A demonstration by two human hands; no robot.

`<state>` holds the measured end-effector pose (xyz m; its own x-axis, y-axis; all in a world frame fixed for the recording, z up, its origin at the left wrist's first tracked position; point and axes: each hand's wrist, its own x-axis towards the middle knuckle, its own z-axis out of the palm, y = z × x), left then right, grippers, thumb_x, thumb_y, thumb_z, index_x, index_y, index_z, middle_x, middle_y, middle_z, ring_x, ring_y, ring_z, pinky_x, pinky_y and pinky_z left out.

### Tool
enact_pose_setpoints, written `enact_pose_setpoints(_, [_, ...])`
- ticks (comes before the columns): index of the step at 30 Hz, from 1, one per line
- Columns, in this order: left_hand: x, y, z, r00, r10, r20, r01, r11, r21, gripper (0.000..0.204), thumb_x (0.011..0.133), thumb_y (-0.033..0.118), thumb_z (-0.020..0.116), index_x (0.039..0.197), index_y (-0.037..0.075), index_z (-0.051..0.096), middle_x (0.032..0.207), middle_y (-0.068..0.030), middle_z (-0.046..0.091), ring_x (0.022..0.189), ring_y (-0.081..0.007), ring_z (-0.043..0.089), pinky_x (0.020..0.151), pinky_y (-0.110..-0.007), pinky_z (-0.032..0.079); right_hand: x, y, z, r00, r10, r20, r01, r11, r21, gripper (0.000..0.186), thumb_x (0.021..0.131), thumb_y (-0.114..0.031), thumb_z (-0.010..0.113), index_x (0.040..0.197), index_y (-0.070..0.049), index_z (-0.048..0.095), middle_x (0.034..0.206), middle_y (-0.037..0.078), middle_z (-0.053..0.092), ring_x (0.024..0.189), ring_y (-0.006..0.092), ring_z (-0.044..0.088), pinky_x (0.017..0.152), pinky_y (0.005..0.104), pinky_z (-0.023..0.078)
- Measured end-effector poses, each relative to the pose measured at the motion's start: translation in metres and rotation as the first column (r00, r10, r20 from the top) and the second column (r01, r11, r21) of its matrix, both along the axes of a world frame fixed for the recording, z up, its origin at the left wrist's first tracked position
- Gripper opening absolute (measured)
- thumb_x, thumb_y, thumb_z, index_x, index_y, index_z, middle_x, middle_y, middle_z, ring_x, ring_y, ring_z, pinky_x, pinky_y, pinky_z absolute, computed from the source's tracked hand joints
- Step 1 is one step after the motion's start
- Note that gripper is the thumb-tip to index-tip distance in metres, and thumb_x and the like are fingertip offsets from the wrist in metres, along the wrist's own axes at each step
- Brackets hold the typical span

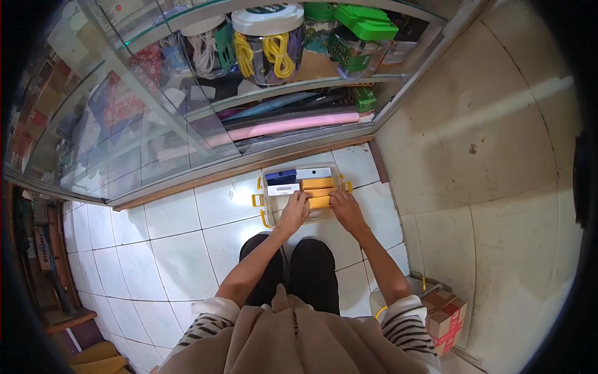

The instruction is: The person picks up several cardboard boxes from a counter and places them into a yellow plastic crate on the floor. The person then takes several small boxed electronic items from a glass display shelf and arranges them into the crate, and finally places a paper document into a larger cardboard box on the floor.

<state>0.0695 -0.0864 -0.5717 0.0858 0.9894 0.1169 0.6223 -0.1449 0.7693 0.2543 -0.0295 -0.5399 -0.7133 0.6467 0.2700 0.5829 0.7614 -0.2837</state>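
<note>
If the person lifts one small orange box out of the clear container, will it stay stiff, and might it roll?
The orange box between the left hand and right hand has flat faces and straight edges, so it probably stays stiff and will not roll. Being small, it is likely light.

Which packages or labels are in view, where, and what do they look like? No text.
Orange boxes: flat, in the clear bin on the floor, under left hand and right hand.
Blue-and-white boxes: bin's left side.
Brown-and-red cartons: stacked, lower right.
Green packs: top cabinet shelf.
</note>
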Motion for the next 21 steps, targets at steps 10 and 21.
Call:
enact_pose_setpoints(10, [0.02, 0.012, -0.054, 0.972, 0.235, 0.028, -0.216, 0.931, -0.293, 0.042, 0.067, -0.005, 0.055, 0.102, 0.006, 0.033, 0.096, -0.0168, 0.039, 0.087, -0.0393, 0.048, 0.069, -0.046, 0.046, -0.013, 0.004, -0.054, 0.963, -0.142, 0.228, 0.155, 0.987, -0.04, 0.013, 0.069, -0.002, 0.052, 0.081, -0.002, 0.055, 0.089, 0.013, 0.049, 0.09, 0.027, 0.05, 0.07, 0.0356, 0.048])
enact_pose_setpoints(21, [-0.027, 0.054, 0.088, 0.963, 0.048, 0.265, -0.062, 0.997, 0.044, 0.024, 0.073, 0.003, 0.056, 0.091, 0.001, 0.041, 0.081, -0.0136, 0.05, 0.074, -0.0253, 0.054, 0.067, -0.033, 0.045, -0.02, 0.056, 0.075, 0.981, -0.192, 0.001, 0.19, 0.969, -0.158, 0.02, 0.069, -0.006, 0.054, 0.089, -0.003, 0.058, 0.096, 0.014, 0.049, 0.09, 0.0283, 0.048, 0.079, 0.0367, 0.042])
